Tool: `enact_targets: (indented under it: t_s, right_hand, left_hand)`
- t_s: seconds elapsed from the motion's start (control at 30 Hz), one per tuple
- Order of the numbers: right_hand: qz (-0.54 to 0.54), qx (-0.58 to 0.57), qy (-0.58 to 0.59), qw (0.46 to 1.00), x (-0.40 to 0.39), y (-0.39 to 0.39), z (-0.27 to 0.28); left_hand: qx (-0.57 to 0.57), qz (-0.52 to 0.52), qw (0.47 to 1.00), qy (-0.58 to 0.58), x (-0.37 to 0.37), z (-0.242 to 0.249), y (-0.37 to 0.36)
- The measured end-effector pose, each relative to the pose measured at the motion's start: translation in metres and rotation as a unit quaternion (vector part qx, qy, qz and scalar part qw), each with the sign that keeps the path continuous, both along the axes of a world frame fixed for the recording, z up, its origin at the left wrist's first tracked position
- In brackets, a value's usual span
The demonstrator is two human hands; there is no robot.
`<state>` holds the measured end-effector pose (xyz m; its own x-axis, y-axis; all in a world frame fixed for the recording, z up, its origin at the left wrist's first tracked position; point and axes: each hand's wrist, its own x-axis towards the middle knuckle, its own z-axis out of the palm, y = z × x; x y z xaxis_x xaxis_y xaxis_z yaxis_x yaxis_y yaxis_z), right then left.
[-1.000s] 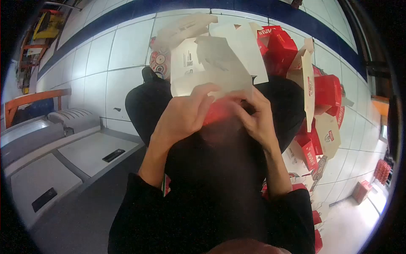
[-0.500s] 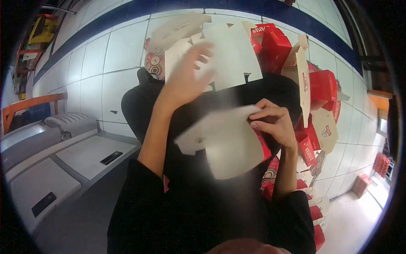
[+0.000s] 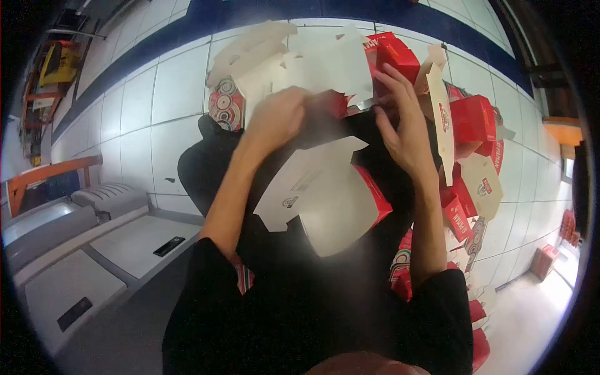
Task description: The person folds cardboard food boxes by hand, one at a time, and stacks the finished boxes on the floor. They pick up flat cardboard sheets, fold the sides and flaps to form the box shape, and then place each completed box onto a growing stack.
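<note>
My left hand [image 3: 275, 122] is closed around a small red object [image 3: 329, 104], blurred, above the far edge of my lap. Its exact kind cannot be made out. To the right, my right hand [image 3: 403, 125] is open with fingers spread, close to a standing red box [image 3: 397, 57]. Resting on my lap below both hands is a partly folded cardboard box [image 3: 334, 194], pale inside with a red side flap and a small printed logo. Behind the hands lie flat pale box blanks [image 3: 325, 62].
Several red and cream boxes [image 3: 472, 125] are heaped on the tiled floor at the right. A patterned red piece [image 3: 226, 105] lies at the upper left. At the left stands a grey-white chest freezer [image 3: 128, 234]. A wooden frame [image 3: 50, 172] is beyond it.
My right hand has let go of the cardboard box and moved up, its fingers spreading. My left hand has closed on the red object. The box now lies on my lap.
</note>
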<state>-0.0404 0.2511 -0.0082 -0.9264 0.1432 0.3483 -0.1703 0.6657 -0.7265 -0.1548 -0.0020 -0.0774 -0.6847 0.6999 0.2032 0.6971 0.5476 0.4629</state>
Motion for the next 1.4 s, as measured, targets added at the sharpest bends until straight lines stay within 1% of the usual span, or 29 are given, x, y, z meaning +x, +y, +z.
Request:
enact_targets:
  t_s: [0.03,0.07,0.1,0.13,0.17,0.2,0.23,0.3,0.37,0.4,0.43,0.5,0.57,0.63,0.67,0.73,0.77,0.87,0.9,0.97,1.03,1.13,1.17,1.23,1.27,1.3,1.33,1.37,1.4]
  right_hand:
    - [0.042,-0.084,-0.021,0.995,-0.005,-0.002,0.004]
    - [0.063,-0.109,-0.018,0.992,-0.01,-0.004,0.001]
    - [0.063,-0.112,-0.014,0.992,-0.015,-0.003,-0.001]
    - [0.097,-0.131,0.014,0.987,-0.018,-0.001,-0.002]
    - [0.132,-0.15,0.042,0.979,-0.022,-0.001,-0.003]
    - [0.134,-0.15,0.045,0.978,-0.02,-0.008,0.009]
    - [0.127,-0.193,0.062,0.971,-0.012,-0.017,0.025]
    - [0.122,-0.235,0.078,0.961,-0.002,-0.024,0.042]
    - [0.201,-0.185,0.072,0.959,0.005,-0.024,0.048]
    - [0.195,-0.121,0.011,0.973,0.009,-0.028,0.057]
    - [0.198,-0.121,0.01,0.973,0.011,-0.033,0.058]
    - [0.162,-0.045,-0.003,0.986,0.014,-0.041,0.059]
    - [0.134,-0.064,-0.001,0.989,0.018,-0.048,0.053]
    - [0.027,-0.084,0.09,0.992,0.02,-0.055,0.039]
    - [0.028,-0.084,0.09,0.992,0.02,-0.055,0.039]
    - [0.079,-0.007,0.06,0.995,0.022,-0.056,0.039]
    - [0.079,-0.011,0.051,0.995,0.022,-0.054,0.039]
    - [0.174,-0.078,-0.015,0.982,0.013,-0.046,0.054]
    - [0.176,-0.08,-0.019,0.981,0.011,-0.044,0.054]
    - [0.253,-0.031,-0.025,0.967,0.004,-0.04,0.053]
    - [0.235,-0.06,-0.057,0.968,0.004,-0.048,0.061]
    - [0.196,0.001,0.191,0.962,0.0,-0.056,0.048]
    - [0.182,0.028,0.269,0.945,-0.004,-0.059,0.043]
    - [0.009,-0.043,0.302,0.952,0.002,-0.076,0.043]
    - [0.007,-0.127,0.288,0.949,0.002,-0.083,0.04]
    - [0.029,-0.114,0.237,0.964,0.009,-0.082,0.046]
    - [0.076,-0.21,0.18,0.958,0.016,-0.09,0.05]
    - [0.122,-0.306,0.12,0.937,0.018,-0.098,0.052]
    - [0.106,-0.301,0.124,0.94,0.014,-0.102,0.049]
  left_hand:
    - [0.034,-0.029,0.998,0.052,-0.006,0.017,-0.004]
    - [0.032,-0.031,0.997,0.056,-0.007,0.042,-0.006]
    - [0.073,-0.017,0.996,0.057,-0.001,0.071,-0.008]
    - [0.114,-0.001,0.992,0.058,0.004,0.095,-0.01]
    - [0.113,0.0,0.992,0.062,0.006,0.111,-0.012]
    - [0.144,0.021,0.988,0.048,0.009,0.124,-0.013]
    - [0.175,0.044,0.983,0.032,0.013,0.135,-0.015]
    - [0.163,0.055,0.985,0.025,0.02,0.149,-0.02]
    - [0.12,-0.036,0.992,0.014,0.028,0.157,-0.024]
    - [0.103,-0.046,0.994,-0.008,0.036,0.16,-0.024]
    - [0.103,-0.043,0.994,-0.008,0.041,0.158,-0.025]
    - [0.078,-0.064,0.995,-0.028,0.049,0.152,-0.025]
    - [0.079,-0.048,0.994,-0.051,0.055,0.153,-0.027]
    - [0.053,-0.022,0.994,-0.09,0.057,0.153,-0.03]
    - [0.053,-0.021,0.994,-0.09,0.057,0.151,-0.03]
    - [0.092,-0.06,0.994,-0.026,0.057,0.144,-0.031]
    - [0.09,-0.058,0.994,-0.035,0.06,0.143,-0.031]
    - [0.075,-0.058,0.995,-0.022,0.057,0.143,-0.031]
    - [0.083,-0.072,0.994,-0.014,0.054,0.143,-0.03]
    - [0.09,-0.083,0.992,-0.006,0.056,0.147,-0.03]
    - [0.113,-0.042,0.987,-0.102,0.061,0.158,-0.028]
    - [0.1,-0.047,0.989,-0.101,0.069,0.181,-0.02]
    - [0.117,-0.023,0.991,-0.054,0.071,0.179,-0.016]
    - [0.167,0.036,0.985,0.035,0.076,0.176,-0.01]
    - [0.202,0.072,0.975,0.056,0.081,0.174,-0.012]
    - [0.272,0.099,0.953,0.09,0.086,0.165,-0.014]
    - [0.317,0.126,0.929,0.146,0.094,0.159,-0.013]
    - [0.455,0.173,0.863,0.133,0.102,0.159,0.006]
    - [0.461,0.162,0.861,0.138,0.106,0.159,0.009]
